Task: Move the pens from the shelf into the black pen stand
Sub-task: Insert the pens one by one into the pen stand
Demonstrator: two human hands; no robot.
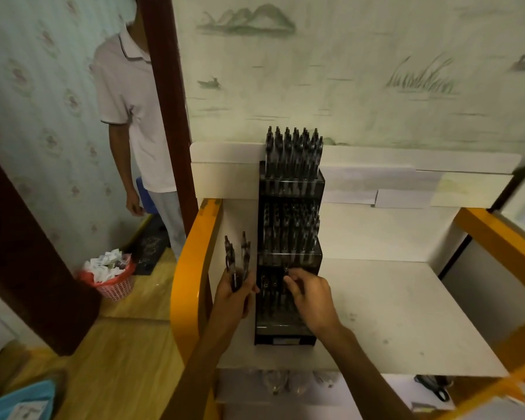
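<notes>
At frame centre, the left hand (235, 294) grips four pens (237, 259) (tips up); the right hand (308, 294) pinches one pen (286, 272) at the three-tiered black pen stand (288, 331).

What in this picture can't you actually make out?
- How many slots in the lowest tier of the black pen stand are filled: the right hand covers them.
- The count of the pens that the left hand holds: blurred.
- Items under the shelf: dim, cut off.
</notes>
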